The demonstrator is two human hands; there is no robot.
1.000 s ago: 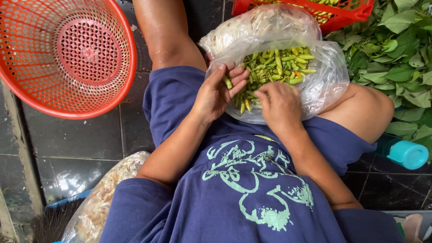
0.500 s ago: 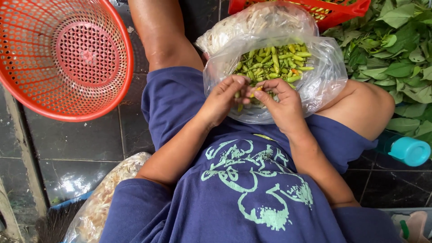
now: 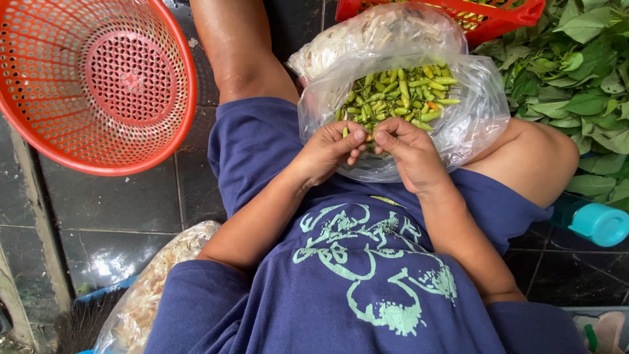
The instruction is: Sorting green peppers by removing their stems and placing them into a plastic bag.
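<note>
A clear plastic bag (image 3: 472, 124) full of small green chillies (image 3: 400, 95) rests in my lap between my knees. My left hand (image 3: 327, 154) and my right hand (image 3: 409, 154) meet at the bag's near edge, fingertips pinched together on a single green chilli (image 3: 368, 136). Most of that chilli is hidden by my fingers. Both forearms lie over my dark blue shorts and printed shirt.
A round orange perforated basket (image 3: 98, 78) lies on the dark tiled floor at the left. A red crate (image 3: 498, 19) sits behind the bag. Green leaves (image 3: 576, 78) pile at the right, beside a teal-capped bottle (image 3: 596, 223). Another clear bag (image 3: 151, 295) of pale scraps lies lower left.
My hands, which were apart inside the bag, have come together at its near edge and now pinch one chilli between them.
</note>
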